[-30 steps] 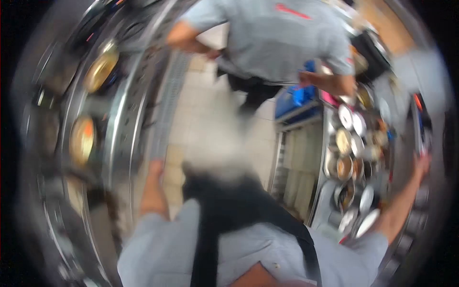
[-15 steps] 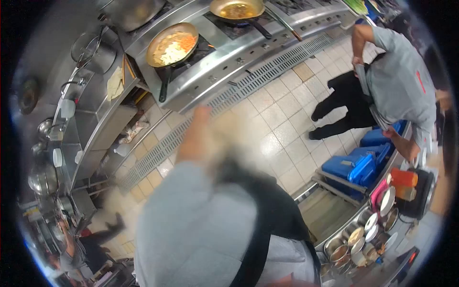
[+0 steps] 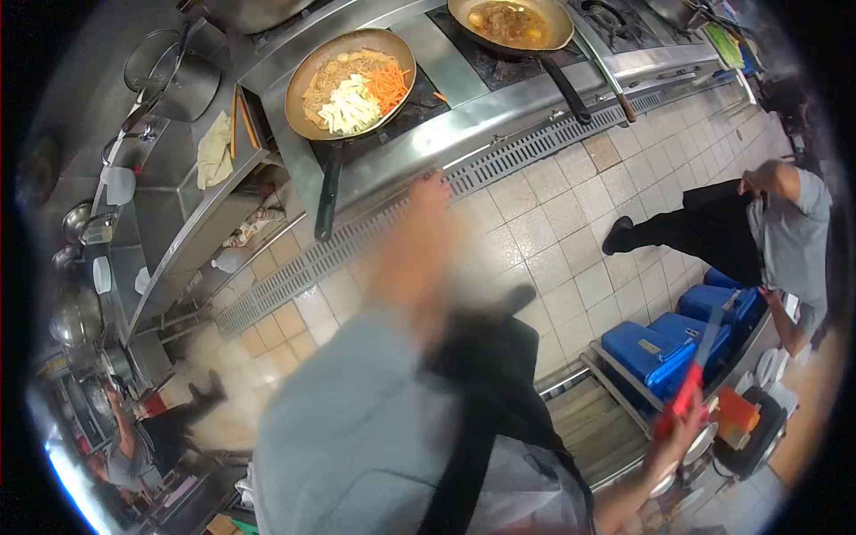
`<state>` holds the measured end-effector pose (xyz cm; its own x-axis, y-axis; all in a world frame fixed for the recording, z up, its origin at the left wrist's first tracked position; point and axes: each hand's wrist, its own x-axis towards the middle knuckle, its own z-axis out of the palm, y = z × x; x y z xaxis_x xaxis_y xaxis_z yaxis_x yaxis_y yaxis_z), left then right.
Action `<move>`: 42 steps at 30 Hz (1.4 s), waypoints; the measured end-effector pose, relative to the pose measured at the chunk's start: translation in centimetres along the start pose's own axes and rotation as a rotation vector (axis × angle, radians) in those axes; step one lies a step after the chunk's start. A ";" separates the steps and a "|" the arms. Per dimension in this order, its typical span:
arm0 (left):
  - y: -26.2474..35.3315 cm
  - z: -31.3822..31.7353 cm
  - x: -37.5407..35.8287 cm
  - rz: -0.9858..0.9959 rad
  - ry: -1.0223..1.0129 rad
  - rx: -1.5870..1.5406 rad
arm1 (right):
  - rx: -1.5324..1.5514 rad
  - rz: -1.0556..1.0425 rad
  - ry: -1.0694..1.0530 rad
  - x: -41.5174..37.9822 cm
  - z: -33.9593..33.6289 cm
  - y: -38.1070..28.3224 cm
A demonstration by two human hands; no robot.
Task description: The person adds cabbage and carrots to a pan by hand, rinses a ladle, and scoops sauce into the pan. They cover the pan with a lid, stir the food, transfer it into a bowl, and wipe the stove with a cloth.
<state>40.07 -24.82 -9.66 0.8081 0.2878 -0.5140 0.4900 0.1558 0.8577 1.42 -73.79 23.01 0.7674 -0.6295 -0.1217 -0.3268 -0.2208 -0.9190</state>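
Note:
My left hand (image 3: 428, 201), smeared by motion, reaches forward over the floor drain grate by the stove, so its fingers do not show clearly. Just beyond it, a frying pan (image 3: 366, 67) of noodles, pale cut strips and shredded carrot (image 3: 386, 86) sits on a burner, its black handle (image 3: 327, 198) pointing towards me. Low on the right, my right hand (image 3: 679, 426) is wrapped round a red-handled utensil (image 3: 691, 385) with a long, narrow metal end. That metal end is raised and overlaps the blue bins in this view.
A second pan (image 3: 513, 25) holds brown liquid with pieces in it. A long-handled tool (image 3: 606, 80) lies beside it. A co-worker (image 3: 789, 232) stands at the right near the blue bins (image 3: 649, 354). Another person (image 3: 143, 450) is at lower left. A cloth (image 3: 215, 152) hangs at the left counter.
My right hand has come into view with the red-handled utensil. My left hand has moved up and right. The co-worker appears farther right, and the pans sit higher and further right in view.

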 end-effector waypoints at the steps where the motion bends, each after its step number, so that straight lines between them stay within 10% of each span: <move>1: -1.4 -0.1 0.7 0.202 -0.023 0.099 | -0.001 0.219 -0.093 0.5 7.8 -3.9; 3: -1.4 -0.3 0.6 0.095 -0.004 0.015 | -0.013 0.016 -0.257 3.2 18.2 -3.1; 5: -1.6 -0.4 1.0 -0.010 0.003 -0.061 | 0.036 0.320 -0.602 6.3 25.2 -4.2; 7: -2.7 -1.1 1.8 -0.167 -0.060 -0.752 | 0.045 0.150 -0.879 9.8 32.1 -2.7; 12: -2.2 -0.6 0.3 -0.038 -0.088 -0.624 | 0.107 -0.169 -1.313 14.3 47.2 -6.9; 22: -3.6 -1.8 1.0 -0.047 -0.244 -0.676 | -0.286 -0.206 -1.181 13.0 61.3 -9.7; 37: -2.1 -1.9 0.0 0.035 0.020 -0.587 | 0.430 -0.012 -1.430 17.1 44.8 -0.6; 42: 0.0 -0.2 -1.5 -0.035 0.183 -0.544 | 0.184 0.589 -1.377 19.0 32.8 8.0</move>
<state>38.78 -25.08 -8.82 0.7007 0.4254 -0.5727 0.2371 0.6183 0.7493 31.48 -63.10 1.04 0.4917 0.6016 -0.6296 -0.7721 -0.0332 -0.6347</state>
